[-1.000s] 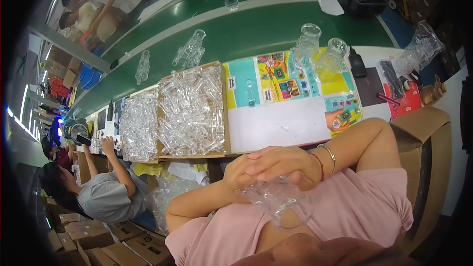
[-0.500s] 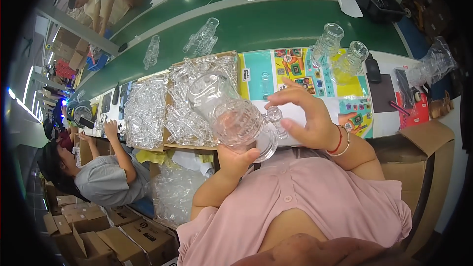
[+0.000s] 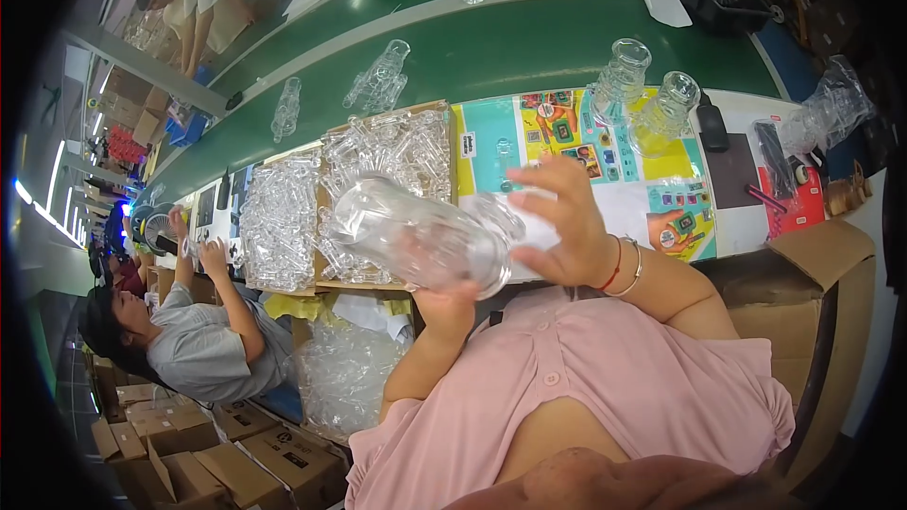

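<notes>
A clear glass vessel (image 3: 387,224) with a wide tubular body and a round base is tilted over the table, its wide end toward the upper left. My left hand (image 3: 444,307) is closed around it near the base, with fingers showing through the glass. A short glass side stem (image 3: 499,215) projects toward my right hand. My right hand (image 3: 564,227) is beside this stem with fingers apart and nothing visible in them; whether a fingertip touches the glass is unclear. Motion slightly blurs the vessel.
Two open boxes of small clear glass pieces (image 3: 281,217) stand left of centre. Two similar glass vessels (image 3: 621,80) stand on the printed mat at right. A black bottle (image 3: 713,123) is beside them. A co-worker (image 3: 213,345) sits at left. Cardboard boxes (image 3: 283,458) lie below.
The vessel has tipped closer to horizontal, its wide end lower and farther left. My right hand's fingers have come away from the side stem and spread.
</notes>
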`<state>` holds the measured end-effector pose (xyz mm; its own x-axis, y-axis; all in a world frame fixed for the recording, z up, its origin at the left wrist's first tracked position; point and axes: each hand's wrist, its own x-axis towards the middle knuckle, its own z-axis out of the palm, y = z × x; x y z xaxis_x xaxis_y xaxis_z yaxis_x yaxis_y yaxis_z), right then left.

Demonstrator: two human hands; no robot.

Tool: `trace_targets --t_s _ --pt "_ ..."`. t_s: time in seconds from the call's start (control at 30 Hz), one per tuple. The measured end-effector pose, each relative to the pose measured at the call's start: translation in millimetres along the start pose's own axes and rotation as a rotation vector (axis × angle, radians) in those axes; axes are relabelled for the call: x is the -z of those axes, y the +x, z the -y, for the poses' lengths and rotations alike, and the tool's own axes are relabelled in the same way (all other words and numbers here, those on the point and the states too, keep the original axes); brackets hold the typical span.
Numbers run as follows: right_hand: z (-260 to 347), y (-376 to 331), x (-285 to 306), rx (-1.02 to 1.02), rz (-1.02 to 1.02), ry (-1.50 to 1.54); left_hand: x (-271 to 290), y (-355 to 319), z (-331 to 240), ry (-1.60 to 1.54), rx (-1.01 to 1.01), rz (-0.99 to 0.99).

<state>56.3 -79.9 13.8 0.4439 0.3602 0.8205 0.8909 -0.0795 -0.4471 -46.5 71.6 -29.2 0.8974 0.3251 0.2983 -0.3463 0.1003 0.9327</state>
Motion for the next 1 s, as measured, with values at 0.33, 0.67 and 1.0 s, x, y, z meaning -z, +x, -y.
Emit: trace_targets --t_s 0.33,0.67,1.0 --pt "-1.2 -28.7 -45.8 -0.588 0.401 1.052 25.4 4.7 5.3 0.295 -0.306 -0.310" --pt "-97.6 -11.3 -51.0 -0.794 0.733 0.232 42.0 1.6 11.0 -0.703 0.262 -0.248" --pt "-147.5 -45.0 -99.4 -0.523 0.533 -0.461 32.4 -5.8 7.3 -0.490 0.204 -0.261"
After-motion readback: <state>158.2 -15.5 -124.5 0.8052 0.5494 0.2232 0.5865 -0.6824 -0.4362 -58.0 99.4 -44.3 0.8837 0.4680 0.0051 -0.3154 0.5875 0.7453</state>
